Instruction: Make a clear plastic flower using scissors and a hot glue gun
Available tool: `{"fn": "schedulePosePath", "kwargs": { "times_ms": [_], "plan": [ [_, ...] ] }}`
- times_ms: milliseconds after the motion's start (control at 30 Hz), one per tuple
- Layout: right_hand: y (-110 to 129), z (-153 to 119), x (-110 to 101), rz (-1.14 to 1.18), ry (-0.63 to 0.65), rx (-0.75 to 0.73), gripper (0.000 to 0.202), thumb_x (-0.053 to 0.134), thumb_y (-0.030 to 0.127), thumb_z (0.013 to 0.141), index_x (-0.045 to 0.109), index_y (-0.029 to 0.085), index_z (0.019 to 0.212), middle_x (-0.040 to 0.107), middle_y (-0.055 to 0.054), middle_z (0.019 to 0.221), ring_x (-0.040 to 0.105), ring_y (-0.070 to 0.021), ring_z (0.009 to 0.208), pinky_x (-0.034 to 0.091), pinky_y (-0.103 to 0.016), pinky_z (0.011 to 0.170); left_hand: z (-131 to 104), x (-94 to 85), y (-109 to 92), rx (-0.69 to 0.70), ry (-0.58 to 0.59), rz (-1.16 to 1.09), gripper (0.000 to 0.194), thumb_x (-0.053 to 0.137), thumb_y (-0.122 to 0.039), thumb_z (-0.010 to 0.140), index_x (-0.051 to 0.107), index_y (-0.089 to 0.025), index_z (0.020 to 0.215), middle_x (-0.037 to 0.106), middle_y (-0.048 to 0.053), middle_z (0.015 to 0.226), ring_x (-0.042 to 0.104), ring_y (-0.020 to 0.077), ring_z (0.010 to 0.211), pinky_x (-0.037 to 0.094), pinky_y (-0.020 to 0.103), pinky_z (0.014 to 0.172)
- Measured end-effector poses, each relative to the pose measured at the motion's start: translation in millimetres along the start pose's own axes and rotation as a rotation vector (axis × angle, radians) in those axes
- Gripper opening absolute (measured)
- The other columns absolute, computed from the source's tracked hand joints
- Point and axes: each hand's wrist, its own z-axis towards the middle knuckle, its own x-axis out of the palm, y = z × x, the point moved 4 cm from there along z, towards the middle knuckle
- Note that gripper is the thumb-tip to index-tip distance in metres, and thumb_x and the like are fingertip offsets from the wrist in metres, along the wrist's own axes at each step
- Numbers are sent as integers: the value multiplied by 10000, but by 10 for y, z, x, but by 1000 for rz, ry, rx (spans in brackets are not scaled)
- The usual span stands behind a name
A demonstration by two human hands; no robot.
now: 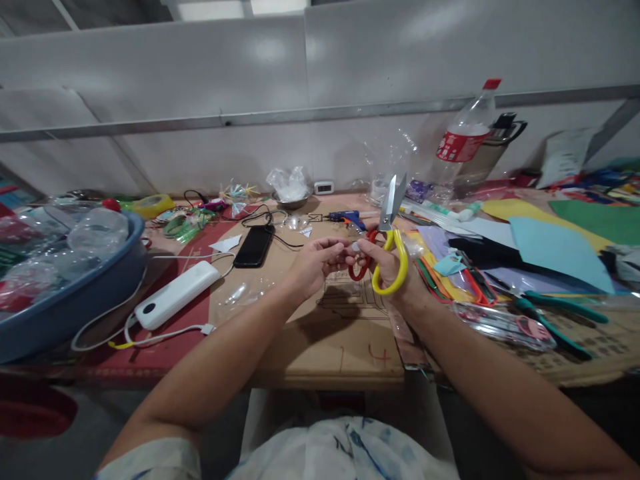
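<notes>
Scissors (388,219) are carried in the right hand (409,288), their yellow and red loops nested around the fingers, their blades slightly parted and aimed between twelve and one o'clock. Right at the thumb tip, a small pale piece (355,247) is seen, too tiny to be identified. It is met from nine o'clock by the left hand (311,268), whose fingers are drawn in narrow; whether anything is gripped there cannot be told.

For fine fingertip work like this, the piece is best pinched lightly by its edge, with the blades angled away and nothing squeezed through the loops. Nicely, the points are directed clear of both hands.

Now the pose: both forearms are brought in from seven and five o'clock, the wrists are raised a little over the cardboard (320,353), and the hands are nearly joined at the middle.

Outward, then! A glue gun (347,217) is found at twelve, beyond the fingers; a phone (254,247) is laid at nine, a white power bank (176,295) past it towards eight. At two, a large bottle (463,137) is stood upright; at three, coloured sheets (560,250) are spread; towards four, green-handled pliers (563,305) are set down.
</notes>
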Motion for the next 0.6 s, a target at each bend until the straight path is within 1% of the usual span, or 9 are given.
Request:
{"fn": "schedulePosePath", "kwargs": {
  "times_ms": [100,167,267,400,533,600],
  "plan": [
    [15,-15,6,102,-65,38,346,819,397,686,590,221,877,659,4,773,634,-153,635,559,-304,595,-11,22,37,-35,41,29,314,851,-326,708,717,-84,855,750,103,811,691,148,674,539,287,705],
    [47,-25,24,105,-62,40,345,818,392,683,605,226,897,654,11,752,615,-148,601,557,-305,573,-22,44,44,-29,62,42,341,866,-359,694,720,-87,839,750,100,807,687,147,674,541,291,712],
    [88,-33,34,46,-48,24,334,808,418,691,613,221,877,643,17,729,597,-141,580,548,-302,565,-34,72,34,-15,72,44,364,886,-381,671,725,-96,828,746,88,795,681,142,679,536,286,713],
    [126,-49,34,-51,-48,2,288,766,428,734,600,211,821,647,1,742,616,-157,620,547,-318,590,-33,92,23,-13,67,42,383,904,-391,642,729,-93,807,736,74,777,662,122,667,515,264,700],
    [182,-55,38,-155,-72,-64,279,759,391,741,597,220,890,654,-8,792,624,-181,673,544,-355,638,-16,77,49,-17,23,60,372,928,-352,604,728,-96,785,722,50,748,635,97,645,492,247,692],
    [194,-52,42,-182,-76,-67,287,757,375,733,589,223,908,640,-4,771,611,-181,654,538,-354,621,-9,68,65,-18,4,66,391,938,-359,582,723,-95,774,711,41,725,623,91,629,485,244,679]
  ]
}}
